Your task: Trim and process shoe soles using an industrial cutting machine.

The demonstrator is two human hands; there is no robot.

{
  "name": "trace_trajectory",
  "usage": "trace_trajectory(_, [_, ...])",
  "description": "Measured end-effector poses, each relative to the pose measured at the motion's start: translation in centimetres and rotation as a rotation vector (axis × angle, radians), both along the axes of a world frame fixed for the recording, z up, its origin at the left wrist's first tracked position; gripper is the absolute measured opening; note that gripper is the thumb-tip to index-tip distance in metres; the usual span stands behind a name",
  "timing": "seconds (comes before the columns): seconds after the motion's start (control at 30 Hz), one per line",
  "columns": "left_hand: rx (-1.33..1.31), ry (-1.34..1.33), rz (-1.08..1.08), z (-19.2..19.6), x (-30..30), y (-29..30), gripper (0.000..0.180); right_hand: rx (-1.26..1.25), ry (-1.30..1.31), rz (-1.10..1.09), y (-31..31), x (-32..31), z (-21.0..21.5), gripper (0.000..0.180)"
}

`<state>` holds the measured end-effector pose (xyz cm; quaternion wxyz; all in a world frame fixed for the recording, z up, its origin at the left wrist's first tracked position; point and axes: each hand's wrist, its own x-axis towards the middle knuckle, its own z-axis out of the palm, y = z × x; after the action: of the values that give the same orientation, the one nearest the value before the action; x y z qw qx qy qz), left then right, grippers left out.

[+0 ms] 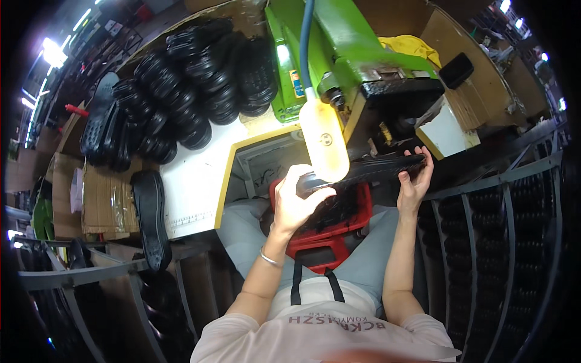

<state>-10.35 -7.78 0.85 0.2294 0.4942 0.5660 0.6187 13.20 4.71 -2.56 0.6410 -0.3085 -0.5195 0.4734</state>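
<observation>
Left hand [295, 204] and right hand [417, 181] are raised before the body, forearms angled upward and elbows bent, a silver bangle on the left wrist. Left fingers and outstretched thumb are partly open around one end of a long, black, shiny shoe sole [387, 167]; right fingers and thumb curl loosely at its other end. Held roughly level, the sole appears above a red plastic bin [365, 209], partly hidden by a glowing, pale-yellow oval lamp [325, 145]. Beyond stands a bright-green metal machine [387, 36]. Leftward, stacked black soles [187, 85] cover part of a white, yellow-edged table [193, 187].
</observation>
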Motion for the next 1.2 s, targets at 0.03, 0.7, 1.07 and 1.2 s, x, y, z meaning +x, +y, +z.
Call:
trace_trajectory(0.03, [-0.003,-0.054,-0.016,-0.2,0.1,0.5,0.046,0.010,-0.003,-0.010,0.2,0.2,0.2,0.088])
trace_trajectory(0.7, [-0.040,-0.376,-0.022,-5.1,-9.6,-6.0,0.050,0.195,-0.199,-0.019,-3.2,-8.7,-1.6,0.086])
trace_trajectory(1.07, [-0.167,0.419,0.062,-3.2,-3.0,0.2,0.035,0.654,-0.628,-0.353,-4.9,-10.3,0.8,0.071])
trace_trajectory(1.2, [-0.013,0.263,0.051,-6.3,-1.6,2.1,0.032,0.728,-0.644,-0.352,-4.5,-9.6,0.2,0.068])
